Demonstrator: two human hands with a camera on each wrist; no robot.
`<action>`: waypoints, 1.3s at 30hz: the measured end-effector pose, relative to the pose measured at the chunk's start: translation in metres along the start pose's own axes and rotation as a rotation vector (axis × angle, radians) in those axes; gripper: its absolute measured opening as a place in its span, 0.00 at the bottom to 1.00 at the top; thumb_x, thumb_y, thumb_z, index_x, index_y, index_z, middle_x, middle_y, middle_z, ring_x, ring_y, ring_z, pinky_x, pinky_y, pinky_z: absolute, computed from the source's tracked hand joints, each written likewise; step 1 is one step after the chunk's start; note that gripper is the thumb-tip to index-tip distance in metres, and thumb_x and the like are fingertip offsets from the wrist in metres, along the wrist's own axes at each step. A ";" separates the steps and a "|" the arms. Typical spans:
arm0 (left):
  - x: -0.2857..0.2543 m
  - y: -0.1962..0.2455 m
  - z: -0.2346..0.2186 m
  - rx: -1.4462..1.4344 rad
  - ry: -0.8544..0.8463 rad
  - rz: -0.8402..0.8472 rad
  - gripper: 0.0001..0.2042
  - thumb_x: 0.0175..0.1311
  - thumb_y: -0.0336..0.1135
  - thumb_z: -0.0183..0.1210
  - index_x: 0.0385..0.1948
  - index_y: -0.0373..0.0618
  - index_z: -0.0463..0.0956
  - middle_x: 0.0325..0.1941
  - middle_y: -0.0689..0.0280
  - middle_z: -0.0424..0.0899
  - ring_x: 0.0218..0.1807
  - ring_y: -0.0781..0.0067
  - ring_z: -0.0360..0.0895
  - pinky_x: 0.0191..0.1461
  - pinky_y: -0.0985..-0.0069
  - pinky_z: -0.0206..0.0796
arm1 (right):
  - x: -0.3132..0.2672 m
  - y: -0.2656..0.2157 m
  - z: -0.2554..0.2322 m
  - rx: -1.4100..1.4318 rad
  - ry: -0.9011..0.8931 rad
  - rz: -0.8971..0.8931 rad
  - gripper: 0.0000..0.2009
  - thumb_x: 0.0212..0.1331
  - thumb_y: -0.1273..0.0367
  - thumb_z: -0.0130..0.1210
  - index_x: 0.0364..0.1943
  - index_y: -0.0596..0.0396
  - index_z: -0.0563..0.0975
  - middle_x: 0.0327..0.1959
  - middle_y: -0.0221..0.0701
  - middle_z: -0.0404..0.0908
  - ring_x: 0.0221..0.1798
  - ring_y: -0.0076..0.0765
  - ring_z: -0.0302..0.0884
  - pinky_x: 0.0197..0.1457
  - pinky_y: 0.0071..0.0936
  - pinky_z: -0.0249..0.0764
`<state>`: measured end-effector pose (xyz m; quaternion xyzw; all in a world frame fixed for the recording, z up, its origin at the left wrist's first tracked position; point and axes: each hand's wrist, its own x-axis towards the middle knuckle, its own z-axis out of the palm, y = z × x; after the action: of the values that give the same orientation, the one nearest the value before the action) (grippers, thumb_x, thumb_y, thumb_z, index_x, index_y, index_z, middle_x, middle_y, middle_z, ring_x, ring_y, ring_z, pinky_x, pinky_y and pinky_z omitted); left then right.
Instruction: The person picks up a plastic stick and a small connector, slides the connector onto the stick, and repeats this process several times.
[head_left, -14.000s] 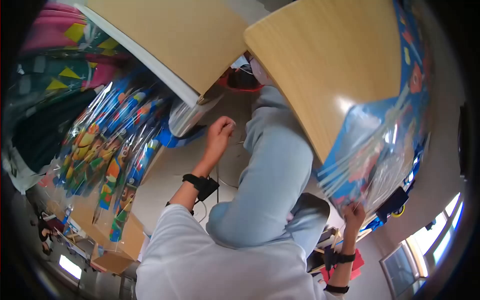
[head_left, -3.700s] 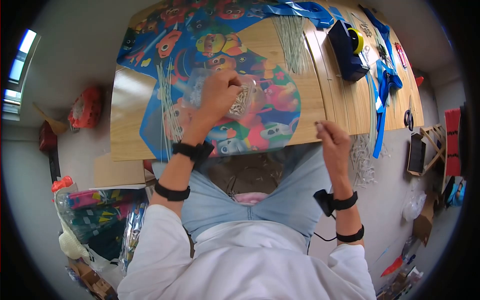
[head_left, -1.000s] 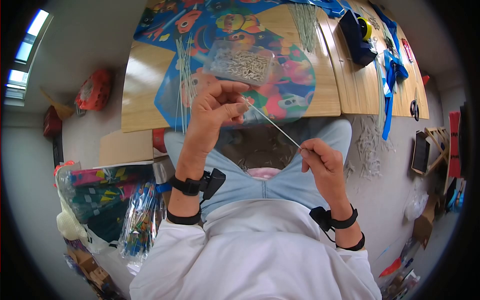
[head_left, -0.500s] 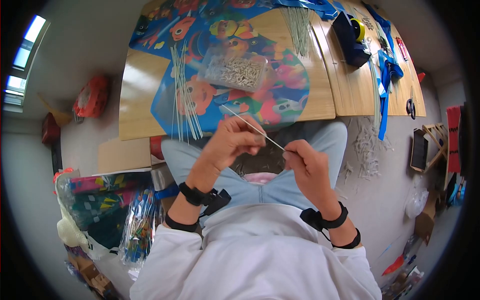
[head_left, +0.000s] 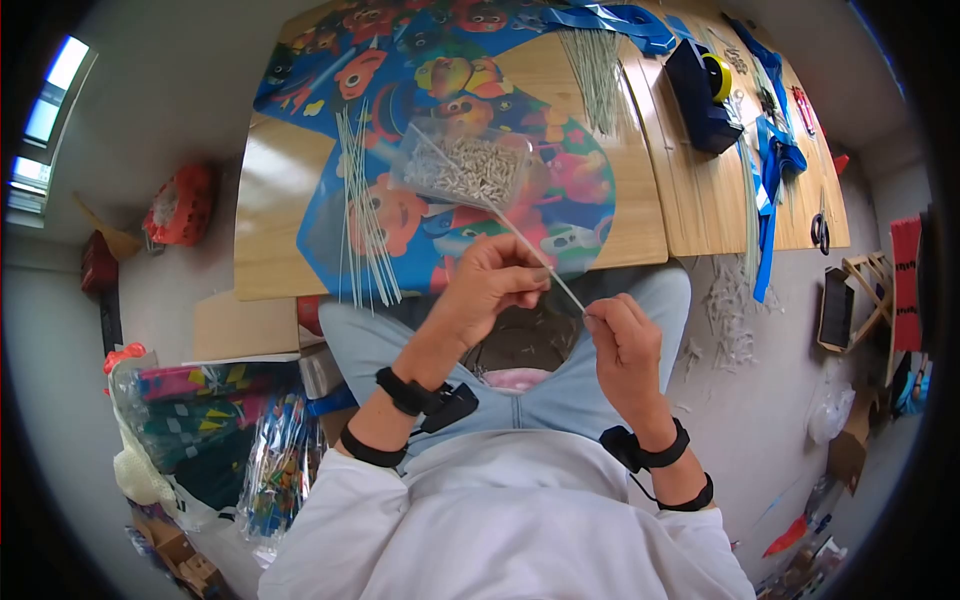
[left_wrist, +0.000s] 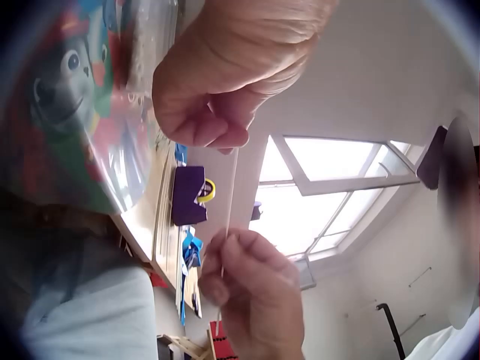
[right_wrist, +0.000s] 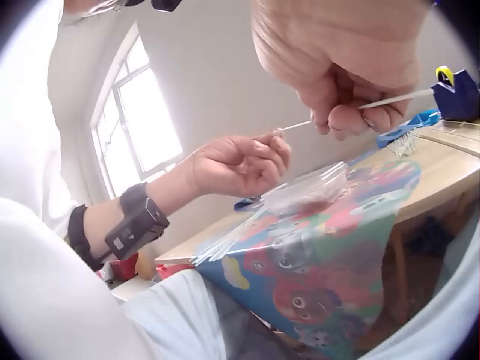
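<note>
A thin white rod (head_left: pixel 520 235) slants between my hands in front of the table. My left hand (head_left: pixel 490 285) pinches it between thumb and fingertips, and a long stretch of it runs past that hand over the box. Close to it on the right, my right hand (head_left: pixel 628 350) pinches the rod near its lower end, its fingers curled in; the grip also shows in the right wrist view, with the right hand (right_wrist: pixel 345 60) nearest the camera. A clear plastic box (head_left: pixel 525 165) of small white pieces (head_left: pixel 480 170) sits on the colourful printed sheet (head_left: pixel 590 185).
Several loose rods (head_left: pixel 362 210) lie left of the box; a bundle of rods (head_left: pixel 595 85) lies farther back. At the table's right are a tape dispenser (head_left: pixel 690 105), blue straps (head_left: pixel 775 155) and scissors (head_left: pixel 820 232). Plastic-wrapped goods (head_left: pixel 275 460) stand low at left. Small white bits (head_left: pixel 735 320) litter the floor.
Earlier my left hand was over the box; then both hands held the rod far apart. Now they are closer together, and more of the rod extends past my left hand.
</note>
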<state>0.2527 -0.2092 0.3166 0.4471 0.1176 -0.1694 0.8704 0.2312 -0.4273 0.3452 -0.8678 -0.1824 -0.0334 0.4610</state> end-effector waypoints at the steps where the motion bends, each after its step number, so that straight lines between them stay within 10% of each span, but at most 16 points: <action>1: 0.003 0.000 0.004 0.003 -0.012 -0.022 0.06 0.59 0.24 0.65 0.36 0.41 0.79 0.31 0.67 0.83 0.27 0.81 0.78 0.32 0.84 0.73 | 0.005 0.003 0.001 -0.026 0.026 0.001 0.04 0.55 0.82 0.58 0.31 0.60 0.77 0.27 0.39 0.75 0.27 0.46 0.76 0.31 0.34 0.70; 8: 0.064 0.061 -0.044 1.190 0.421 0.681 0.07 0.55 0.21 0.59 0.36 0.37 0.81 0.33 0.61 0.84 0.34 0.69 0.82 0.38 0.74 0.72 | 0.081 0.123 -0.047 -0.386 0.310 0.073 0.02 0.58 0.77 0.57 0.33 0.60 0.79 0.31 0.43 0.80 0.35 0.54 0.79 0.39 0.42 0.73; 12: 0.113 0.077 -0.066 1.434 0.197 0.687 0.08 0.48 0.19 0.58 0.31 0.38 0.81 0.32 0.55 0.82 0.38 0.57 0.80 0.40 0.64 0.70 | 0.133 0.183 -0.064 -0.797 0.424 0.177 0.04 0.58 0.73 0.59 0.35 0.57 0.81 0.39 0.41 0.82 0.40 0.53 0.79 0.44 0.44 0.74; 15: 0.132 0.068 -0.074 1.505 0.104 0.613 0.07 0.46 0.19 0.57 0.27 0.39 0.80 0.32 0.54 0.81 0.39 0.50 0.79 0.41 0.58 0.70 | 0.131 0.156 -0.059 -0.969 0.467 -0.097 0.04 0.56 0.73 0.61 0.35 0.56 0.81 0.41 0.39 0.81 0.40 0.52 0.79 0.44 0.44 0.74; 34: 0.122 0.061 -0.076 1.636 0.175 0.738 0.11 0.54 0.27 0.58 0.38 0.54 0.83 0.37 0.55 0.82 0.44 0.47 0.82 0.44 0.54 0.73 | 0.062 -0.009 0.177 -0.167 -0.333 -0.272 0.09 0.47 0.74 0.62 0.34 0.55 0.79 0.32 0.40 0.77 0.33 0.52 0.78 0.33 0.45 0.73; 39: 0.106 0.090 -0.086 1.493 0.240 0.630 0.06 0.53 0.27 0.61 0.33 0.48 0.81 0.33 0.57 0.83 0.40 0.54 0.82 0.42 0.61 0.73 | 0.081 -0.029 0.240 -0.122 -0.222 -0.314 0.11 0.44 0.72 0.63 0.35 0.55 0.80 0.35 0.39 0.80 0.34 0.49 0.82 0.35 0.43 0.78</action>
<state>0.3809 -0.1101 0.2963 0.9359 -0.0649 0.0982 0.3319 0.2702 -0.1940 0.2489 -0.8533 -0.3629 -0.0201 0.3739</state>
